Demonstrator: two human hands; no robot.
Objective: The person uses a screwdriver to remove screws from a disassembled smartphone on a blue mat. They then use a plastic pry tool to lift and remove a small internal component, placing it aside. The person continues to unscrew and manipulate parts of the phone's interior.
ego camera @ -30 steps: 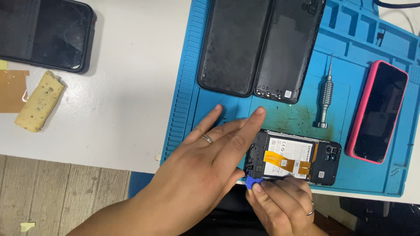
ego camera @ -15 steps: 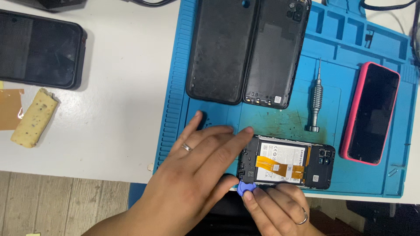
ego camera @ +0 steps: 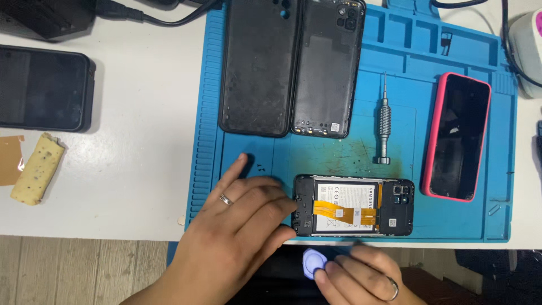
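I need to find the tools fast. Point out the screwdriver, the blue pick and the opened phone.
screwdriver [ego camera: 385, 121], head view, on its ribbed grip.
blue pick [ego camera: 314, 263], head view, on its flat face, held in the right hand [ego camera: 361, 277].
opened phone [ego camera: 344, 199], head view, on its white battery.

white table [ego camera: 135, 169] with blue repair mat [ego camera: 451, 226], black phone [ego camera: 42, 89], yellowish sponge piece [ego camera: 36, 168]

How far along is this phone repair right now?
Done: two black back covers lie removed on the blue mat. In hand: left hand steadies the opened black phone; right hand holds a pale blue pick off it. Left: battery and orange flex cable remain installed.
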